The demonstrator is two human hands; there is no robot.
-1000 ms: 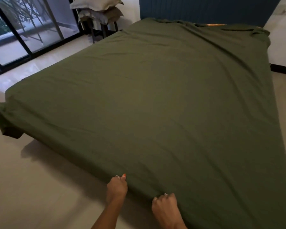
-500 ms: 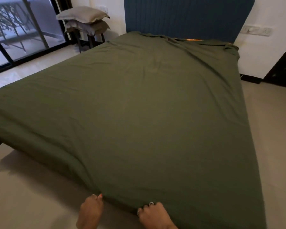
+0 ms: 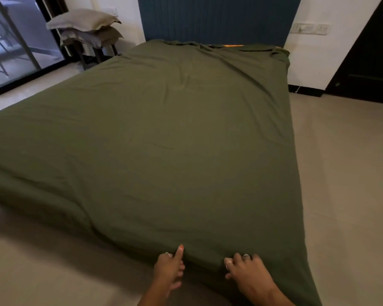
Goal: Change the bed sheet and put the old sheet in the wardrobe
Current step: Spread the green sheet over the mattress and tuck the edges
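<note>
Low bed sits on a beige floor, head end against the dark blue headboard panel. Green sheet lies directly on the bed, covers the whole top and drapes over the foot edge and both sides. Creases run from the headboard end toward the middle. A thin orange strip shows uncovered just below the headboard. Sheet bunched at the headboard's right corner.

One green sheet, two hands, two stacked pillows, one stool
</note>
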